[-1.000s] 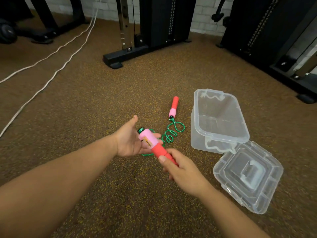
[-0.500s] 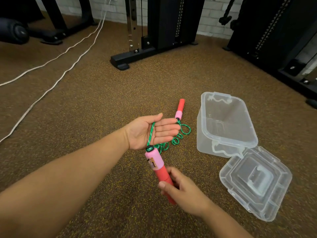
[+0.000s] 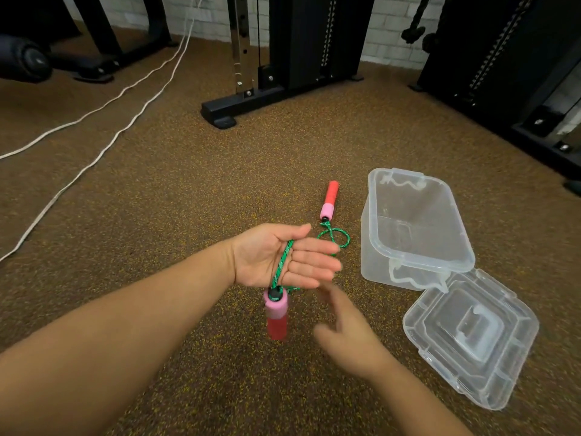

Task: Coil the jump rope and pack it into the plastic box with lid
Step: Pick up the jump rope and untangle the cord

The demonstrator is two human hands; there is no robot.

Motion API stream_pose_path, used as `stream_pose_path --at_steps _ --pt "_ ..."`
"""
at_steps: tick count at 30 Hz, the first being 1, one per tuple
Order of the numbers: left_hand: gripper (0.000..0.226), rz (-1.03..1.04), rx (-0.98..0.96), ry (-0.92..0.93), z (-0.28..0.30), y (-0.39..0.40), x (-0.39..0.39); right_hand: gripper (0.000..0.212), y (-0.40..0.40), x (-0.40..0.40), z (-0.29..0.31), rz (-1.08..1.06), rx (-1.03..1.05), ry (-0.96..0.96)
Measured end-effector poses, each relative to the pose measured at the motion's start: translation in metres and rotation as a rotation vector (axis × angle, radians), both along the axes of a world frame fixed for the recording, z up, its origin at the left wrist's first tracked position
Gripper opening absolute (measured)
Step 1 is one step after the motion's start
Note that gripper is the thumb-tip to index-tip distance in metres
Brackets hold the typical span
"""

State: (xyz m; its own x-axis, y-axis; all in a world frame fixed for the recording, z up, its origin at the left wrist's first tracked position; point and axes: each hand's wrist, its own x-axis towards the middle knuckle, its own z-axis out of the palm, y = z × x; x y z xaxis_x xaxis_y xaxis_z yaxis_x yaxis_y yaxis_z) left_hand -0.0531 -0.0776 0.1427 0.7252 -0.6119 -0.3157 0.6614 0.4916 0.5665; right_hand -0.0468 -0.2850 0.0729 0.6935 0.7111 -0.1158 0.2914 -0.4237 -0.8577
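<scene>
I see the left hand (image 3: 283,258) palm up, fingers straight, with the green rope (image 3: 282,265) lying across the palm. The near handle (image 3: 276,313), pink over red, hangs from that rope just below the palm, not gripped. Right hand (image 3: 344,333) is blurred, fingers spread loosely, holding nothing, just right of the hanging handle. The far handle (image 3: 329,199) lies on the floor (image 3: 157,199), with a rope loop (image 3: 338,239) beside it, partly hidden behind my left fingers. The clear plastic box (image 3: 415,228) sits open on the floor, right of the far handle. Its lid (image 3: 471,338) rests against the box's near corner.
</scene>
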Motion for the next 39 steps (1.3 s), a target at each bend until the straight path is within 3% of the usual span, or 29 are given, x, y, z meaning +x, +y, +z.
stream_pose_path --at_steps 3,6,8,11,14,21,28,34,39 --pt "0.047 -0.158 0.068 -0.046 0.0 -0.004 0.0 0.061 0.005 0.021 0.014 -0.197 0.191 -0.104" --pt "0.047 -0.268 0.115 -0.073 0.004 -0.009 0.003 0.057 0.017 0.032 0.031 -0.08 0.261 -0.127" --pt "0.046 -0.294 0.107 -0.075 0.007 -0.009 0.005 0.045 0.023 0.035 0.035 0.018 0.315 -0.026" --pt "0.045 -0.266 0.087 -0.085 0.011 -0.007 0.006 0.033 0.022 0.03 0.03 -0.036 0.419 0.183" --pt "0.045 -0.17 0.052 -0.072 0.01 -0.001 0.007 0.026 0.019 0.022 0.027 -0.091 0.412 0.292" --pt "0.048 0.198 0.088 0.005 0.019 0.002 0.01 0.021 0.009 0.005 0.02 -0.099 0.143 -0.11" --pt "0.058 0.495 0.176 0.013 0.017 -0.006 0.019 0.022 0.015 -0.005 0.027 0.043 0.035 -0.221" --pt "0.056 0.592 0.436 -0.055 0.02 -0.004 0.021 0.023 0.02 -0.004 0.051 0.109 0.059 -0.218" --pt "0.062 0.396 0.838 -0.186 0.016 -0.011 0.014 0.022 0.016 0.012 0.073 0.12 0.098 -0.288"
